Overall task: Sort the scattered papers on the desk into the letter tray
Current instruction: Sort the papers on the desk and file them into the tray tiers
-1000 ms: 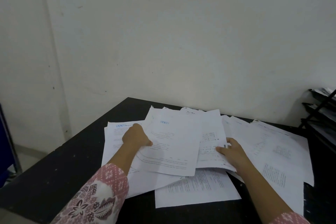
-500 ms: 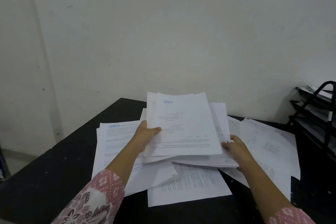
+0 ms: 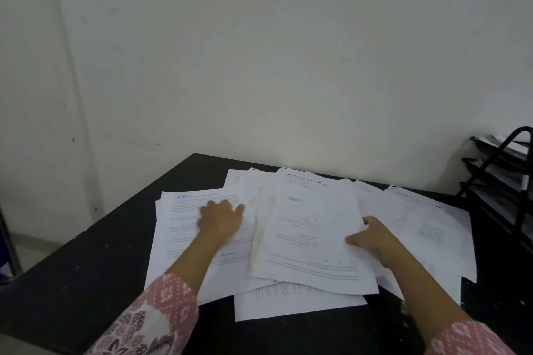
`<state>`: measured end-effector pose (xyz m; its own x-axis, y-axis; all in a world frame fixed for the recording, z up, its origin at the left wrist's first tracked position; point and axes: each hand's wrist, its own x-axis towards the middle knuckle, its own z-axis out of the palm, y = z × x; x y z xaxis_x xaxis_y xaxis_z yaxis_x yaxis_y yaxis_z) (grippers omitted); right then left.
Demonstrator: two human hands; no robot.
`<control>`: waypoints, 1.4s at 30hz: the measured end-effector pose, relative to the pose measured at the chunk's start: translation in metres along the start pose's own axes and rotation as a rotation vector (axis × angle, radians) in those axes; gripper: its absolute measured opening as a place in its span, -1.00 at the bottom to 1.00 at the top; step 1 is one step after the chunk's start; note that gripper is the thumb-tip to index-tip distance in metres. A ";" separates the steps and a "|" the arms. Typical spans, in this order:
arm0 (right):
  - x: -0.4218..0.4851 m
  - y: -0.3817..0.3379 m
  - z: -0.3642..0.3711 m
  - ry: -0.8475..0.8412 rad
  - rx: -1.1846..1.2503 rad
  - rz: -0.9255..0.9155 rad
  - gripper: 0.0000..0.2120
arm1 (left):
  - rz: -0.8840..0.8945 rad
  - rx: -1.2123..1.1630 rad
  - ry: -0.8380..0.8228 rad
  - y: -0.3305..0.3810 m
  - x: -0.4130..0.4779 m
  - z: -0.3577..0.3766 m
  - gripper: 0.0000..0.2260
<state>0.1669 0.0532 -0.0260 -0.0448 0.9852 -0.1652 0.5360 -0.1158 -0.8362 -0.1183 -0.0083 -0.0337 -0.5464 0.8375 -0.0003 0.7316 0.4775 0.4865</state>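
- Head view: my right hand [image 3: 375, 239] pinches the right edge of the gathered stack [image 3: 311, 239], thumb on top. The stack rests on other papers between my two hands.
- My left hand [image 3: 220, 219] is blurred, but looks flat, fingers straight, on the loose sheets [image 3: 184, 239] beneath it.
- I judge gathering is the step in hand. Next those sheets must join the stack, then a carry to the letter tray [image 3: 487, 166] — out beyond my right hand.

My left hand [image 3: 220, 217] is motion-blurred, fingertips soft. I can't tell if my right hand [image 3: 375, 236] grips the top stack [image 3: 311, 239] or only rests on it. Print is too small to read. The lower sheets [image 3: 288, 302] are mostly covered. The letter tray [image 3: 501, 181] is cut by the right edge, and the sleeves [image 3: 161, 311] by the bottom.
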 end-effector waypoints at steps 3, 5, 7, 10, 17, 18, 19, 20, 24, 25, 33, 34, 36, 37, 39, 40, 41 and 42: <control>0.009 0.002 -0.006 0.088 0.117 -0.027 -0.56 | -0.153 0.140 0.057 -0.036 0.004 -0.022 -0.39; 0.013 0.003 -0.012 0.142 0.214 -0.024 -0.52 | -0.248 0.176 0.026 -0.058 0.007 -0.035 -0.26; 0.016 0.003 -0.015 0.177 0.294 -0.009 -0.50 | -0.297 0.207 -0.007 -0.074 0.007 -0.043 -0.14; 0.018 0.004 -0.013 0.186 0.366 0.010 -0.49 | -0.296 0.226 -0.001 -0.088 0.009 -0.047 -0.05; 0.014 0.002 0.003 0.153 0.402 0.009 -0.52 | -0.250 0.053 0.041 -0.097 0.020 -0.050 -0.07; 0.015 0.001 0.005 0.144 0.400 0.006 -0.52 | -0.237 -0.002 0.042 -0.100 0.023 -0.050 -0.12; 0.014 0.000 0.007 0.134 0.394 0.002 -0.52 | -0.225 -0.051 0.041 -0.103 0.025 -0.049 -0.20; 0.013 -0.001 0.009 0.124 0.390 -0.001 -0.52 | -0.208 -0.085 0.042 -0.105 0.025 -0.049 -0.31; 0.010 -0.007 0.020 0.069 0.392 -0.019 -0.52 | -0.200 -0.098 0.043 -0.109 0.022 -0.047 -0.59; 0.009 -0.009 0.025 0.053 0.387 -0.024 -0.52 | -0.213 -0.061 0.047 -0.109 0.022 -0.048 -0.56; 0.002 -0.024 0.056 -0.045 0.335 -0.067 -0.55 | -0.072 -0.252 0.176 -0.104 0.019 -0.051 -0.84; 0.002 -0.026 0.060 -0.055 0.330 -0.070 -0.56 | -0.045 -0.303 0.188 -0.102 0.017 -0.053 -0.85; 0.001 -0.030 0.068 -0.083 0.326 -0.081 -0.56 | -0.033 -0.478 0.162 -0.097 0.015 -0.054 -0.83; 0.000 -0.032 0.072 -0.094 0.319 -0.090 -0.56 | -0.053 -0.580 0.137 -0.096 0.016 -0.053 -0.80; -0.003 -0.036 0.079 -0.112 0.289 -0.111 -0.57 | -0.106 -0.751 0.078 -0.095 0.015 -0.053 -0.77; -0.004 -0.037 0.083 -0.119 0.266 -0.122 -0.58 | -0.131 -0.821 0.042 -0.095 0.016 -0.053 -0.74; -0.007 -0.039 0.087 -0.125 0.242 -0.139 -0.58 | -0.153 -0.876 0.004 -0.095 0.016 -0.052 -0.70; -0.008 -0.041 0.091 -0.130 0.206 -0.153 -0.59 | -0.164 -0.899 -0.028 -0.097 0.018 -0.050 -0.64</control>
<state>0.0686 0.0384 -0.0379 -0.2264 0.9705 -0.0833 0.3325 -0.0033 -0.9431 -0.2196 -0.0531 -0.0372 -0.5971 0.7890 -0.1449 0.0458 0.2139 0.9758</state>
